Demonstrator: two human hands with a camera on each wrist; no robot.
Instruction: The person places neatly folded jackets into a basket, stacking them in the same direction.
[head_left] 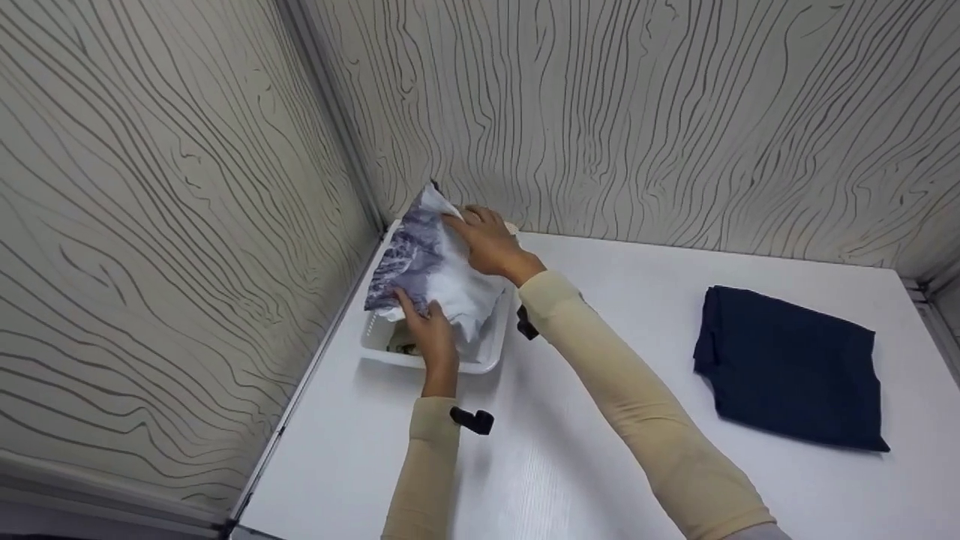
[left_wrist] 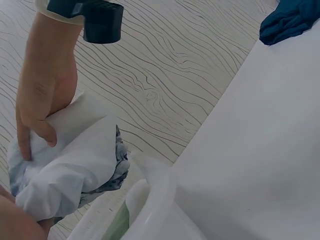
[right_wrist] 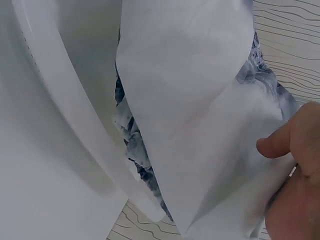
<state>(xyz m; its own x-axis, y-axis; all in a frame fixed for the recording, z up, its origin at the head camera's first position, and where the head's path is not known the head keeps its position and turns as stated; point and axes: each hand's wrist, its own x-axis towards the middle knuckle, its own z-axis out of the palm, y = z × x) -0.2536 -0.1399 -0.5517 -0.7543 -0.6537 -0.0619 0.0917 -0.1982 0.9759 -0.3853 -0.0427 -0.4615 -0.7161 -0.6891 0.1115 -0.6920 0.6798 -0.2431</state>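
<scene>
A folded cloth (head_left: 450, 281), white with a blue-purple printed side, is held tilted over a white plastic basket (head_left: 480, 366). My left hand (head_left: 431, 337) grips its near edge, with the thumb on the printed face. My right hand (head_left: 487, 244) holds the far right edge, fingers spread over the white part. In the left wrist view, the white folds of the cloth (left_wrist: 75, 170) hang between both hands, and layered printed edges show at one side. The right wrist view shows the thumb of my right hand (right_wrist: 295, 170) pressing on the white fabric. Part of the basket is hidden under the cloth.
A folded dark navy cloth (head_left: 795, 367) lies on the right of the white table (head_left: 600, 450). Wood-grain patterned panels (head_left: 600, 112) rise behind and to the left, close to the basket. Something small and patterned (head_left: 405, 349) lies inside the basket.
</scene>
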